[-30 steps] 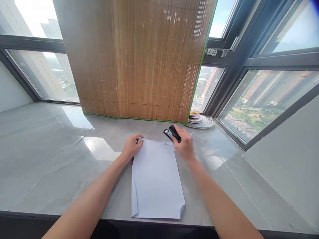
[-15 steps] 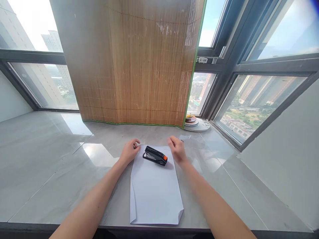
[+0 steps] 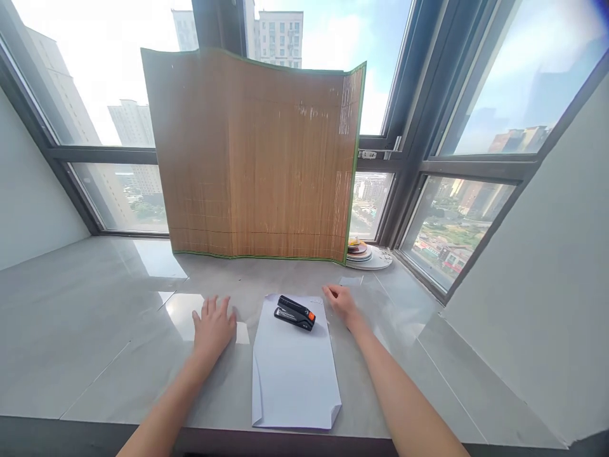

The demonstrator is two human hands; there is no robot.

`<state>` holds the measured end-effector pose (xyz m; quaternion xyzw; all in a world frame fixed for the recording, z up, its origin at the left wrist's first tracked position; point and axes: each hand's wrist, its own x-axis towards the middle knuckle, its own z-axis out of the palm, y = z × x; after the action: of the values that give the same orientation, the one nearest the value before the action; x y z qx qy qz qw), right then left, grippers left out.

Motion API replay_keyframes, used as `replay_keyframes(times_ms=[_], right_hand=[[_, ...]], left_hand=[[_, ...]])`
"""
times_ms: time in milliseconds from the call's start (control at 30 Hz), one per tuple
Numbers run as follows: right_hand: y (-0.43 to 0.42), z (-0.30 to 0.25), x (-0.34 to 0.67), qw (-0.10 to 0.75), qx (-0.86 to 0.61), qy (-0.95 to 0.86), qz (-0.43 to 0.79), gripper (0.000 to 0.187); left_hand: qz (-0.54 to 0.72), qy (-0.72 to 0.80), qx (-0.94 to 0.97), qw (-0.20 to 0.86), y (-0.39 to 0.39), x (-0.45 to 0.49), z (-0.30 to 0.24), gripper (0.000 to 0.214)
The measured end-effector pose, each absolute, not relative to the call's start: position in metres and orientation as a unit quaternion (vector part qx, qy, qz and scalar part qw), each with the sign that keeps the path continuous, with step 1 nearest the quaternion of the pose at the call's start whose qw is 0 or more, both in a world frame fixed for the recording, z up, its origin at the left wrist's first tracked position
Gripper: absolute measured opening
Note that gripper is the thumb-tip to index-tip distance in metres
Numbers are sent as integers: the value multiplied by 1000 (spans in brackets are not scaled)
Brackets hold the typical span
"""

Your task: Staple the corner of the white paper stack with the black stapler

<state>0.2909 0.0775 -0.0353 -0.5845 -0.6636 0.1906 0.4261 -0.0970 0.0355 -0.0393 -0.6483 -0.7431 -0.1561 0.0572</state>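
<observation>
Slanting toward the windowsill's (image 3: 95,336) front-right corner, the black stapler (image 3: 295,315) lies nearer my right hand (image 3: 340,302), grip unclear. My left hand (image 3: 214,325) is spread.

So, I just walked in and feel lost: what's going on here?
A person has a black stapler lying on the upper part of some white paper, with neither hand touching the stapler. The left hand is spread open to the paper's left. The right hand is loosely curled by its top right corner; whether it holds anything is unclear.
</observation>
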Motion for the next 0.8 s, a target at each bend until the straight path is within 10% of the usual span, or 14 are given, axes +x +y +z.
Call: replay_keyframes(times_ms=[233, 800], right_hand=[[39, -26, 233, 364, -362, -806, 294, 69], [-1, -28, 340, 355, -448, -770, 284, 68]], left_hand=[[-61, -806, -589, 26, -10, -148, -50, 64], [-92, -808, -581, -7, -8, -137, -32, 66]])
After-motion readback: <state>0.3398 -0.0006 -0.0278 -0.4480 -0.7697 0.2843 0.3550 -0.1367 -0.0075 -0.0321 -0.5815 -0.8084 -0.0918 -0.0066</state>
